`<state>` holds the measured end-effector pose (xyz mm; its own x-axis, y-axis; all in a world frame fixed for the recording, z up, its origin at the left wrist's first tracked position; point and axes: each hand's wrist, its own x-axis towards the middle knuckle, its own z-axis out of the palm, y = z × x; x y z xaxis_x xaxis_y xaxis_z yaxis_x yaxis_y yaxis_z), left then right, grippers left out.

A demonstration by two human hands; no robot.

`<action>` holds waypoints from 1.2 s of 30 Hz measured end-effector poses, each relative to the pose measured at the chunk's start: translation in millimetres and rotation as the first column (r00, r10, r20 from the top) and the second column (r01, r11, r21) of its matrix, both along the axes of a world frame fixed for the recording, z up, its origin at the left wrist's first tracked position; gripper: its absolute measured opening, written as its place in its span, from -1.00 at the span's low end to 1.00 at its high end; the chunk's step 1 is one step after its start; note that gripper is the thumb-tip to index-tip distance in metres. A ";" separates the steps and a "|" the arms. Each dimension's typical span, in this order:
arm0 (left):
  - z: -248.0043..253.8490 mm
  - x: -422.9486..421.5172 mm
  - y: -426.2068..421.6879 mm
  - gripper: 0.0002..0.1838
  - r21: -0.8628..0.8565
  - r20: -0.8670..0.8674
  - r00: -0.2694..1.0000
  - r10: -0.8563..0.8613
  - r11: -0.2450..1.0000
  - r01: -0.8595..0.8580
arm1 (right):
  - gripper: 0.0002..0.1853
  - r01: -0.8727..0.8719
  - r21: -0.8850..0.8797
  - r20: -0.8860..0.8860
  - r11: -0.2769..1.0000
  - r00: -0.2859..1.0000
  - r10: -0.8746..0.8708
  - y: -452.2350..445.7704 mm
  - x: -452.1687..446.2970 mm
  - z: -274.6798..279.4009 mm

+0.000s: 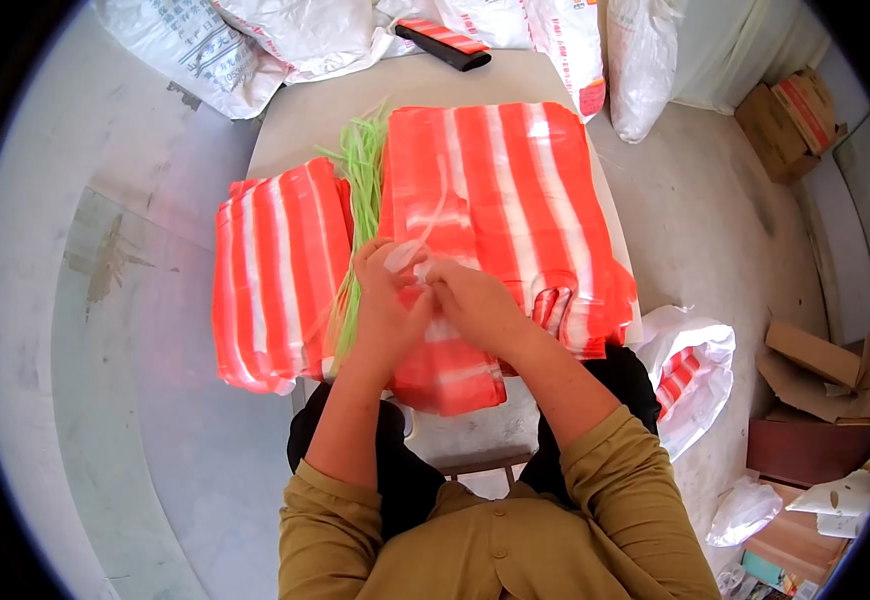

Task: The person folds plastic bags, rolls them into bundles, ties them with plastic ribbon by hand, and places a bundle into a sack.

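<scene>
In front of me a narrow folded bundle of red-and-white striped plastic bags overhangs the near table edge. My left hand is closed at its middle, fingers bent around a pale translucent plastic strip. My right hand pinches at the same spot, its fingertips close to the left ones. The exact grip is partly hidden and blurred. Behind and to the right lies a large stack of striped bags. A smaller stack sits to the left, with thin green strips between the two.
The stacks rest on a small beige table. A black-and-striped roll lies at its far edge. White sacks stand behind. On the right are an open white sack holding striped plastic and cardboard boxes.
</scene>
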<state>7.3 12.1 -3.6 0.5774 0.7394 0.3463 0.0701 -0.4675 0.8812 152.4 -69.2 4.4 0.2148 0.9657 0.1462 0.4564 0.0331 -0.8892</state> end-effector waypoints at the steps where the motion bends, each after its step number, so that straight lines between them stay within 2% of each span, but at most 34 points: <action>1: -2.9 1.1 -0.7 -0.20 0.040 0.002 1.000 0.007 0.999 -0.007 | -0.87 -0.001 -0.014 -0.044 1.000 0.999 0.000 0.2 0.4 -1.3; 2: -3.7 1.1 -0.1 -0.22 0.070 -0.045 0.999 -0.001 0.998 0.004 | -0.87 -0.002 -0.029 -0.087 1.000 0.996 -0.001 0.3 0.9 -3.0; 4: -3.5 1.6 1.6 -0.23 0.127 -0.139 0.990 -0.013 0.991 0.031 | -0.88 0.025 0.014 -0.060 1.000 0.998 -0.024 1.7 1.7 -9.9; 7: 3.5 5.6 -5.8 -0.22 -0.190 -0.097 0.995 0.036 0.980 -0.054 | -0.89 0.033 0.005 -0.108 0.999 0.994 -0.032 1.6 3.5 -5.2; 10: 20.6 6.5 -12.4 -0.17 -0.206 -0.153 0.975 0.159 0.960 -0.189 | -0.88 0.036 -0.035 -0.191 0.999 0.981 -0.042 3.6 5.2 -9.4; 13: 4.6 3.9 -6.4 -0.30 -0.255 -0.167 0.972 0.166 0.945 -0.205 | -0.87 0.029 -0.052 -0.228 0.998 0.973 -0.040 3.5 5.9 -7.5; 16: -9.2 1.1 1.8 -0.55 -0.367 -0.171 0.984 0.051 0.923 -0.112 | -0.89 0.016 -0.025 -0.229 1.000 0.973 -0.022 4.0 7.4 -10.6; 18: -5.5 0.3 0.8 -0.74 -0.357 -0.197 0.979 0.048 0.927 -0.117 | -0.90 0.030 0.006 -0.200 1.000 0.979 -0.028 5.0 7.1 -14.1; 20: -2.7 0.0 0.6 -0.79 -0.362 -0.212 0.976 0.052 0.923 -0.128 | -0.91 0.064 0.039 -0.148 0.997 0.987 -0.058 5.3 5.7 -15.6; 23: -3.4 -0.7 3.1 -0.81 -0.421 -0.200 0.979 0.039 0.899 -0.122 | -0.89 0.047 -0.035 -0.258 0.998 0.965 -0.055 -0.1 3.2 -3.0; 26: -0.7 -1.3 5.3 -0.85 -0.523 -0.152 0.988 -0.019 0.850 -0.064 | -0.82 -0.040 0.013 -0.008 0.999 0.999 0.040 -1.8 7.4 3.6; 29: 6.5 -1.6 3.1 -0.89 -0.565 -0.110 0.993 -0.038 0.825 -0.031 | -0.73 0.009 0.368 0.131 0.930 0.989 -0.062 4.5 2.2 -10.0; 32: -0.8 -5.5 4.9 -0.87 -0.537 -0.086 0.996 -0.035 0.844 -0.017 | -0.74 0.052 0.371 0.258 0.927 0.953 -0.157 2.0 3.0 -12.6; 36: 1.8 -8.3 7.0 -0.89 -0.510 -0.098 0.993 -0.070 0.860 0.010 | -0.84 0.073 0.307 0.266 0.949 0.951 -0.159 -1.6 1.7 -6.1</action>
<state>-1.0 19.1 -1.9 0.6222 0.7705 -0.1382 0.1707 0.0388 0.9846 154.1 -70.8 -1.7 0.2307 0.8423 0.4872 0.7046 0.2007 -0.6806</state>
